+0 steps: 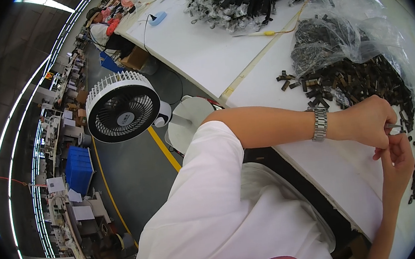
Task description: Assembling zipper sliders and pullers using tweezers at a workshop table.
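White table [195, 51] upper centre; white pedestal fan [123, 106] on dark grey floor [137, 181] with yellow line [161, 146]; blue crates [79, 168] left; ceiling strip lights [45, 2] upper left.

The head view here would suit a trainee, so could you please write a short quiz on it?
1. True or false: the left hand wears a metal wristwatch at the wrist.
2. Where does the heap of small dark parts lie?
A. On the floor
B. On the white table, partly spilling from a clear plastic bag
C. In the blue crate
3. Fill in: beside the table stands a white ____.

Key: 1 true; 2 B; 3 fan. The right hand meets the left over a small metal piece.
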A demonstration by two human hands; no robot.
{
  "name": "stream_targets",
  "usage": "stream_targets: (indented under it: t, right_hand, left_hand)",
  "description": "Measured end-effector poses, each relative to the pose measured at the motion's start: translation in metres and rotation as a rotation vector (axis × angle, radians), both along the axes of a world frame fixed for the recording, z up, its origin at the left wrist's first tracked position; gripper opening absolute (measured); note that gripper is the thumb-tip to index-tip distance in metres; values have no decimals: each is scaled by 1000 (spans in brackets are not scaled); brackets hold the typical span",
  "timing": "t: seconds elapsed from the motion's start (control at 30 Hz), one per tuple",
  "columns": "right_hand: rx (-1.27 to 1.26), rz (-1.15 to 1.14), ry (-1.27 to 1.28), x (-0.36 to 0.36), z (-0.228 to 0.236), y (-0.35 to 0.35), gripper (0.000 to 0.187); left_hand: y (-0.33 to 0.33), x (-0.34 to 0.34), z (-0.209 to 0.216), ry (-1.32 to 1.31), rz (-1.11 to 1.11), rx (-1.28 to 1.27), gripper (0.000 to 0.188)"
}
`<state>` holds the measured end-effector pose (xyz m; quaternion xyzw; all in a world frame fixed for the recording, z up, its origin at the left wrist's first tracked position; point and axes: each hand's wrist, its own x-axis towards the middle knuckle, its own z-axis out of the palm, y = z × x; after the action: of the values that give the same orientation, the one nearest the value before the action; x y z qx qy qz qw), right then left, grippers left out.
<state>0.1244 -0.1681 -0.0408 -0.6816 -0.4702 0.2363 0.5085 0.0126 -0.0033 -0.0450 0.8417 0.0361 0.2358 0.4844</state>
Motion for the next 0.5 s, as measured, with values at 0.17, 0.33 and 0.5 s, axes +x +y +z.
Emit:
stream_targets:
  t: [0.17, 0.33, 0.5]
  right_hand:
    - [115, -164, -170, 22, -13, -2, 2]
    - [264, -40, -169, 26, -15, 33, 8]
    - [471, -17, -433, 33, -15, 22, 16]
  left_hand:
    - [-15, 18, -1, -180, 107, -68, 12]
    - [15, 4, 7, 66, 29, -477, 12]
    - [22, -2, 17, 136, -241, -834, 16]
